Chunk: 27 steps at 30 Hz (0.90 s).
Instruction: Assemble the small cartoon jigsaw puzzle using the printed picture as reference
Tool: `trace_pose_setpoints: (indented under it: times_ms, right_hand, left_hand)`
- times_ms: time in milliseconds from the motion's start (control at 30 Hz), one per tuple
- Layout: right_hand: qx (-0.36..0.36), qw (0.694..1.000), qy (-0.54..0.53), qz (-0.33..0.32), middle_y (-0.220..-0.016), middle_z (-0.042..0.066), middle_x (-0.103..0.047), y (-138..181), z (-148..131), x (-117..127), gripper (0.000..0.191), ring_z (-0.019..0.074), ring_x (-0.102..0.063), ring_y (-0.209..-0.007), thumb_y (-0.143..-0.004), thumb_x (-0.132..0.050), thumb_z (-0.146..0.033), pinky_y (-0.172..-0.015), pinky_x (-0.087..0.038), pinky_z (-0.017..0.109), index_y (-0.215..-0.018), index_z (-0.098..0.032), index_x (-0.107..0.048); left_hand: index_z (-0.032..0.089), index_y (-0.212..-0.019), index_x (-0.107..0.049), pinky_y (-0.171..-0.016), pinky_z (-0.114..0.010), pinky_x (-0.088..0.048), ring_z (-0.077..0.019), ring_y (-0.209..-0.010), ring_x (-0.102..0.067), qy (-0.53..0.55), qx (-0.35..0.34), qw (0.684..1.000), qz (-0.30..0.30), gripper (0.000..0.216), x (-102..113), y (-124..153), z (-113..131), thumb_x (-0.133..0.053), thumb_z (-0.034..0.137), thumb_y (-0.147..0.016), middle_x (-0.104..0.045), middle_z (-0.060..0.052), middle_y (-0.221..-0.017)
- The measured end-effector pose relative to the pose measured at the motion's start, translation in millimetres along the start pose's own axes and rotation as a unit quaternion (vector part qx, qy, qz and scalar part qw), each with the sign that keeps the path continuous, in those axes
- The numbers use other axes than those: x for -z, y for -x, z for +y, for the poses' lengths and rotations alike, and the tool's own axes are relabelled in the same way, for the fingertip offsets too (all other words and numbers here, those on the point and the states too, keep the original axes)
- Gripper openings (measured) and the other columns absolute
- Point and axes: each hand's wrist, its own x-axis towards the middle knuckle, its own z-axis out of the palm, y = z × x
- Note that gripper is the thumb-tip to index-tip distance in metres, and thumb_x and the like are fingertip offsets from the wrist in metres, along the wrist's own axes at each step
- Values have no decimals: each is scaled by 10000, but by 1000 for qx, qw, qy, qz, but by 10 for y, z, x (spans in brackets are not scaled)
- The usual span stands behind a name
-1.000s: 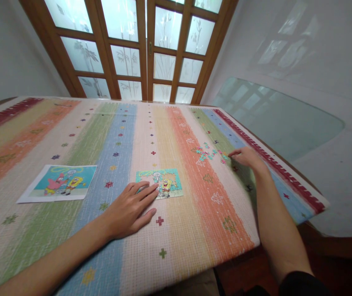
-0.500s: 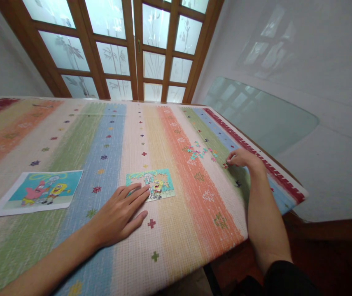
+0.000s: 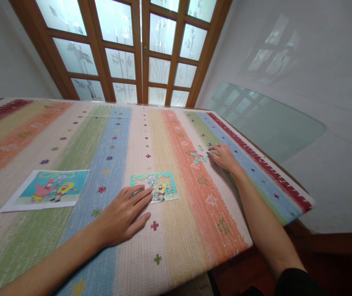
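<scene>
The left hand (image 3: 122, 216) lies flat, palm down and fingers spread, on the striped tabletop (image 3: 110, 135) just below the middle of the frame; its fingertips press the lower left edge of the partly built puzzle (image 3: 155, 187), and its grip closes on nothing. The right hand (image 3: 223, 156), right of centre, reaches to the small heap of loose pieces (image 3: 198, 154), fingertips touching its right side; whether its grip has a piece I cannot tell. At the left lies a printed picture (image 3: 46, 190), well apart from both hands.
</scene>
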Motion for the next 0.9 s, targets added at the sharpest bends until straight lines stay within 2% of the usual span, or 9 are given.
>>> trace_pose_setpoints:
  times_ms: [133,233,433,667,900]
  right_hand:
    - [26,998,-12,53,-1217,166,-680,-24,-68,-130,349,345,-589,-1142,-954,-500,-284,-991,-434,518,-1170,-204,-761]
    - [64,994,-27,81,-1210,153,-673,-19,-79,-177,343,336,-587,-1116,-968,-496,-323,-969,-435,506,-1139,-231,-779]
    - [113,992,-33,44,-1148,138,-702,-29,-25,-170,289,330,-596,-1083,-942,-549,-335,-937,-439,481,-997,-242,-818]
    - [112,993,-32,31,-1093,136,-726,-18,164,-103,273,312,-620,-1045,-901,-551,-271,-935,-438,478,-960,-229,-814]
    - [89,996,-9,4,-1050,108,-722,38,202,5,223,300,-616,-987,-874,-598,-280,-907,-458,450,-923,-241,-812]
  left_hand:
    - [140,-1428,-525,-1018,-499,-468,-325,-1270,-552,-3,0,1000,-4,449,6,0,10,-515,273,-1000,-621,-127,-1424]
    - [148,-1438,-518,-1020,-494,-467,-324,-1276,-548,-1,3,1000,-7,456,8,2,13,-516,277,-1001,-617,-125,-1429]
    - [162,-1425,-539,-1030,-485,-464,-314,-1266,-553,11,6,1000,-2,444,-5,10,10,-526,271,-996,-611,-130,-1428]
    - [129,-1368,-574,-1016,-484,-468,-319,-1234,-556,3,2,1000,-2,400,-7,14,14,-524,277,-999,-625,-142,-1398]
    - [150,-1381,-566,-1021,-468,-463,-309,-1248,-550,0,1,1000,14,404,12,7,17,-531,267,-996,-624,-132,-1400]
